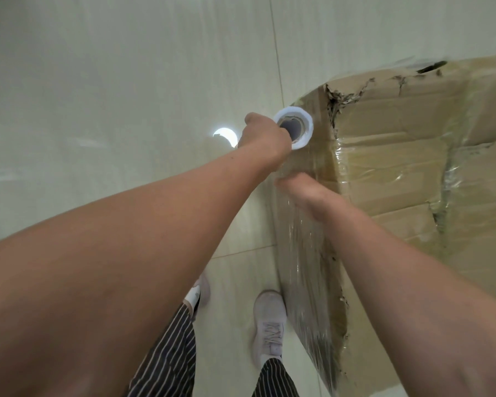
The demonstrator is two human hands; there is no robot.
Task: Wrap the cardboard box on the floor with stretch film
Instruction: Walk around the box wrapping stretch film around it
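Observation:
A large, torn cardboard box (pixel 398 156) stands on the floor at the right, with clear stretch film (pixel 307 282) shining along its near side. At the box's near corner the white stretch film roll (pixel 304 121) stands upright, seen from above. My left hand (pixel 262 136) grips the roll's top end, fingers hooked into its core. My right hand (pixel 304 193) is lower, against the film at the box's side just below the roll. Its fingers are hidden, so whether it holds the roll's lower end cannot be told.
Pale glossy floor tiles (pixel 112 96) spread to the left and behind, with a bright lamp reflection (pixel 225 136). My feet in light sneakers (pixel 269 322) and striped trousers stand close to the box's left side.

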